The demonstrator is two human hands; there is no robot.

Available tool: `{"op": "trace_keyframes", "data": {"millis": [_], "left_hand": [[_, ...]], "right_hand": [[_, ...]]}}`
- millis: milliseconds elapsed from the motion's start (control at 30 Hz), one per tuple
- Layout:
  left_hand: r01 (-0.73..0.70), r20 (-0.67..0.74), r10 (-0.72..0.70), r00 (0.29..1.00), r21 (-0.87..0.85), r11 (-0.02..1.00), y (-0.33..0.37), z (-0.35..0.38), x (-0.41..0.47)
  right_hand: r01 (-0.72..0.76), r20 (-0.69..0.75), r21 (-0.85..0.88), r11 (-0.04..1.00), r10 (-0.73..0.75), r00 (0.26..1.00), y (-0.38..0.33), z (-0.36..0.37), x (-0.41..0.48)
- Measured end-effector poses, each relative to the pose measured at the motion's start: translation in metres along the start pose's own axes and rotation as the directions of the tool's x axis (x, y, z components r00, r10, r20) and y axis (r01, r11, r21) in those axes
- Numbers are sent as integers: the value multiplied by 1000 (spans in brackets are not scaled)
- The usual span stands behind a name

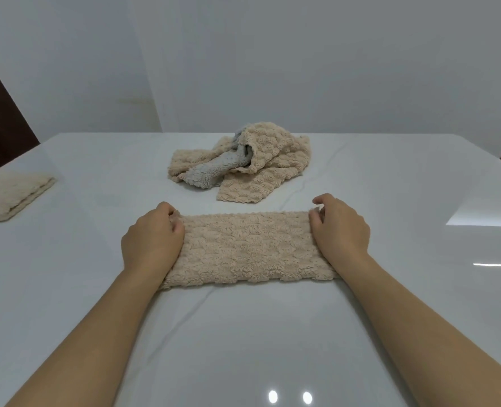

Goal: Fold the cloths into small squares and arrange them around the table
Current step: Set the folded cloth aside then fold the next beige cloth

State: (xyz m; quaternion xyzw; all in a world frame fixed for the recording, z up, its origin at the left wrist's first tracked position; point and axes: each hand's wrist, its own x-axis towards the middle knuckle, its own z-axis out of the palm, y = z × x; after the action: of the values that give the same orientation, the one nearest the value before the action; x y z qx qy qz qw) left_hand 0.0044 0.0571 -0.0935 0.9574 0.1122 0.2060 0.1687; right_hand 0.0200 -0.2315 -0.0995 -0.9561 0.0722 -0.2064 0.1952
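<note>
Nearest to me, my two forearms are reaching out over the glossy white table [243,333], which is throwing back small spots of light close to my body. Between my hands a beige cloth [249,248] is lying flat on the table just in front of me, folded into a long, narrow band. Its pile is thick and fluffy, with a bumpy, scalloped pattern across it, and its edges are looking slightly ragged. Its long axis is running from left to right across my view, with the short ends pointing toward my wrists.

My left hand [152,239] is sitting on the left end of the band, its fingers curled in and pinching the far left corner. My right hand [341,230] is doing the same at the right end, thumb and curled fingers nipping the far right corner, with one finger lifting a little above the rest.

Further out, near the middle of the table, a crumpled pile of beige cloths [272,160] is lying loose with a grey cloth [214,171] tangled into it. Off to the far left, at the table's edge, a cream cloth [11,195] is sitting already folded into a thick square.
</note>
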Motion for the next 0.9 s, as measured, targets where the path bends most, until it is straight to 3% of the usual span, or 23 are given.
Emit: {"op": "trace_keyframes", "data": {"millis": [133,400,467,567,600,667,733,800,900], "left_hand": [[-6,-25,6,1000,1,1000,-1,0,-2],[14,-76,-14,997,-3,1000,0,3,-1],[-45,-119,44,992,-5,999,-1,0,0],[-261,-192,243,951,-74,962,7,-9,-4],[-311,-138,293,946,-138,940,13,-12,-7],[-344,95,373,923,-235,909,26,-13,-18],[-376,332,402,853,-141,916,30,-4,-25],[-378,454,340,824,-6,926,28,4,-26],[-369,461,298,836,70,927,29,9,-26]], "right_hand": [[69,-65,76,995,-64,996,-2,-3,-2],[7,11,-7,1000,-7,1000,1,2,1],[34,-27,15,999,-34,999,0,-2,1],[193,-98,33,981,-189,977,-9,-18,-2],[258,-33,27,966,-257,966,-16,-23,-7],[355,228,19,935,-350,909,-29,-24,-22],[385,466,-15,923,-334,819,-34,-15,-33],[381,568,-56,923,-285,772,-33,-9,-35],[358,580,-72,931,-252,774,-32,-10,-31]]}}
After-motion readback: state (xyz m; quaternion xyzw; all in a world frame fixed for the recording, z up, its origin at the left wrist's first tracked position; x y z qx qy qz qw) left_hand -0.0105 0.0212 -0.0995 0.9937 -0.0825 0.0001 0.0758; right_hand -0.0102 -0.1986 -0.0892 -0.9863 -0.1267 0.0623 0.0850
